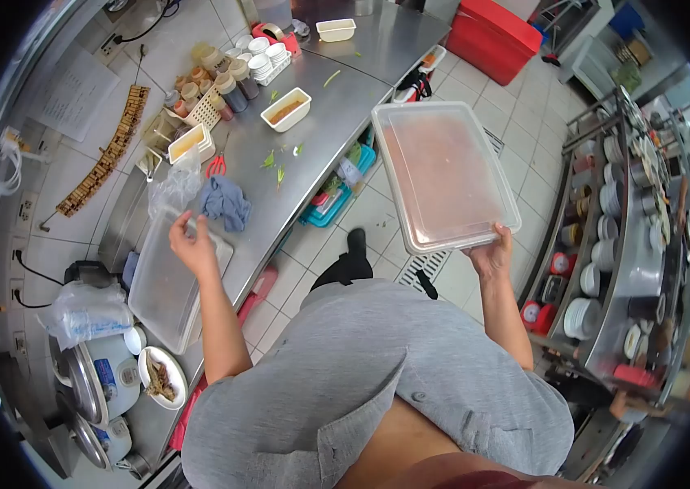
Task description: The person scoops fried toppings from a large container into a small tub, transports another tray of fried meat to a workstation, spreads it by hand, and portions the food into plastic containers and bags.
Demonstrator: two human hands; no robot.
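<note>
Where the right hand [492,253] grips, the container [449,175] points lengthwise forward.

Commercial kitchen, steel counter [324,90], sauce bottles [231,91], shelves of stacked bowls [608,198], tiled floor [524,122]

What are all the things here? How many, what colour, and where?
Counter: one, silver, left.
Lidded tub: one, clear, in right hand.
Flat tub: one, clear, counter.
Small tubs: several, cream, counter.
Cloth: one, blue, counter.
Scissors: one, red, by cloth.
Bags: two, clear, counter.
Bottles: several, mixed, by wall.
Cups: many, white, beside bottles.
Plate: one, white, counter's near end.
Leaves: several, green, counter.
Box: one, red, floor.
Shelves: several, silver, right.
Dishes: many, mostly white, shelves.
Others: too small to tell.
Shirt: one, grey, worn.
Left hand: one, bare, by flat tub.
Right hand: one, bare, on lidded tub.
</note>
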